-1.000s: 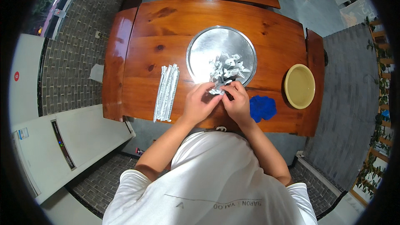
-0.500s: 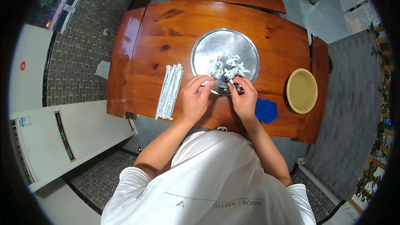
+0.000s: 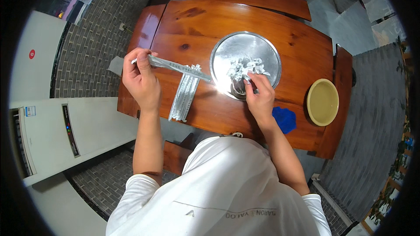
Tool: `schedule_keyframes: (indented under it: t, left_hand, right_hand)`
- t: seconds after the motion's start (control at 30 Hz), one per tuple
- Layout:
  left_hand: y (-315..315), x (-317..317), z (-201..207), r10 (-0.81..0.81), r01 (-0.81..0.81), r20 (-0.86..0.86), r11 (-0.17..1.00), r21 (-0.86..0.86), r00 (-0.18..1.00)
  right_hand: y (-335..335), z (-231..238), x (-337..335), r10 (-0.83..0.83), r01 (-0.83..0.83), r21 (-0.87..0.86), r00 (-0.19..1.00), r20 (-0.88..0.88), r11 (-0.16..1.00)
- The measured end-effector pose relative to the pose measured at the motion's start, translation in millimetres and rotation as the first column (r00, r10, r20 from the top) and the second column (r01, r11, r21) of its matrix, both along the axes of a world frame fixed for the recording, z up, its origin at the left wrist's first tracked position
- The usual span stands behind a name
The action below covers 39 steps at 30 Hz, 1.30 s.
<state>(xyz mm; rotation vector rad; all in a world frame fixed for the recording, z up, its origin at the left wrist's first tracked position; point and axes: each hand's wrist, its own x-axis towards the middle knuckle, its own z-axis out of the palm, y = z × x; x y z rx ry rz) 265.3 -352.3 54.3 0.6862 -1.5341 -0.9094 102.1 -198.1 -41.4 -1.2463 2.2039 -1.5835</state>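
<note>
My left hand [image 3: 144,81] is raised over the table's left side, its fingers closed on one end of a long, slim packet that looks like wrapped chopsticks [image 3: 177,67]. The packet slants down toward the tray. Below it lies a stack of similar white-and-grey packets [image 3: 183,98]. On the round metal tray [image 3: 221,57], a dark cup [image 3: 237,87] stands near the front rim with several crinkled wrapper ends [image 3: 244,65] sticking out of its top. My right hand [image 3: 261,98] is pinched at the cup's right side, by these ends; what lies between its fingertips is hidden.
A blue cloth [image 3: 284,119] lies crumpled right of my right forearm. Farther right stands a pale yellow basin [image 3: 323,102] near the edge of the wooden table [image 3: 192,30]. Wooden benches [image 3: 253,1] flank the table, and a white cabinet [image 3: 100,126] is at the left.
My left hand has moved from the cup up and left, and now holds a long wrapped packet. The right hand stays at the cup. The whole view has shifted slightly.
</note>
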Motion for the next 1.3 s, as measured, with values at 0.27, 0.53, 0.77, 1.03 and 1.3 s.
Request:
schedule_keyframes:
  t: [0.27, 0.53, 0.77, 1.03, 1.3]
  left_hand:
    - [-14, 2, -90, -0.073, -0.04, 0.637, 0.986, 0.16, 0.768]
    - [-6, -6, -181, -0.258, 0.072, 0.856, 0.965, 0.253, 0.448]
    - [-27, -24, -203, -0.331, 0.074, 0.847, 0.941, 0.331, 0.416]
    - [-11, -38, -174, -0.173, 0.021, 0.754, 0.978, 0.208, 0.634]
    - [62, -41, -98, -0.465, 0.417, 0.493, 0.884, 0.212, 0.735]
  right_hand:
    - [-1, 38, 1, -0.053, 0.053, -0.08, 0.999, 0.008, 0.995]
    - [-1, 79, 0, -0.098, 0.084, -0.24, 0.994, -0.048, 0.967]
    - [10, 93, -5, -0.112, 0.158, -0.218, 0.972, 0.208, 0.963]
    - [9, 71, -8, -0.08, 0.182, -0.17, 0.874, 0.48, 0.969]
    - [1, 55, 9, 0.11, -0.001, -0.208, 0.852, 0.511, 0.978]
